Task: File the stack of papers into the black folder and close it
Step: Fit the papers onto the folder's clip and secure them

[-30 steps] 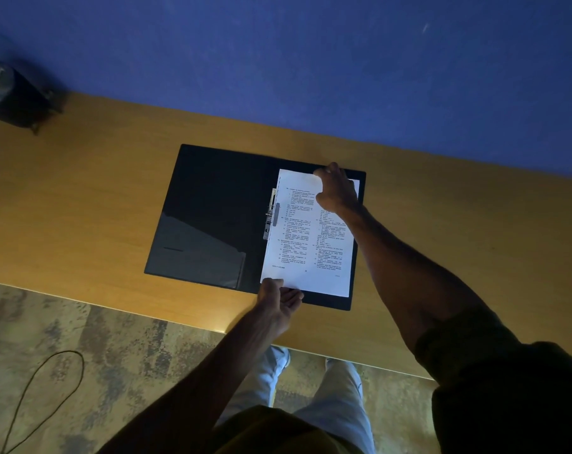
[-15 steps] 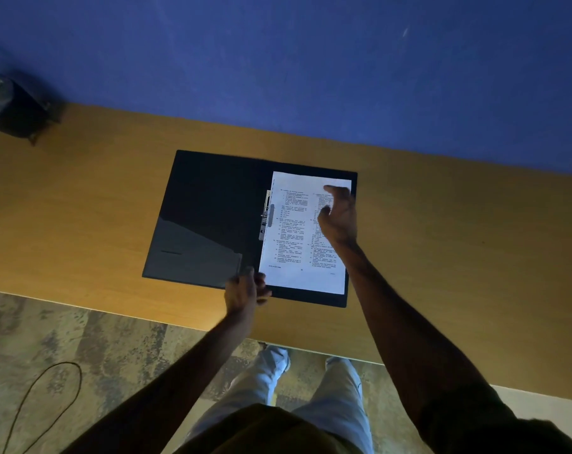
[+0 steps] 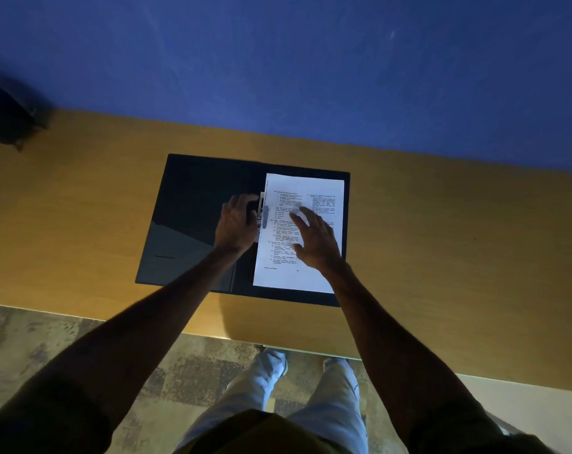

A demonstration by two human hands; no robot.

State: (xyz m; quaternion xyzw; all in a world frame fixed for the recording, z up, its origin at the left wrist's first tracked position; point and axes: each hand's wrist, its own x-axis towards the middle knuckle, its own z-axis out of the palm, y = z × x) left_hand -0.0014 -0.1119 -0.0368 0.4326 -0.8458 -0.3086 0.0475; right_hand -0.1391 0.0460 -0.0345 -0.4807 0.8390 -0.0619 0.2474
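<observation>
The black folder lies open flat on the wooden table. A stack of white printed papers rests on its right half, squared against the spine. My left hand sits at the spine, fingers curled on the metal clip at the papers' left edge. My right hand lies palm down on the middle of the papers, fingers spread. The clip's lower part is hidden under my left hand.
The wooden table runs along a blue wall. A dark object stands at its far left. The table's front edge lies below the folder, with patterned floor and my legs beneath.
My left hand moved from the folder's bottom edge up to the clip at the spine. My right hand slid down from the papers' top to their middle and flattened.
</observation>
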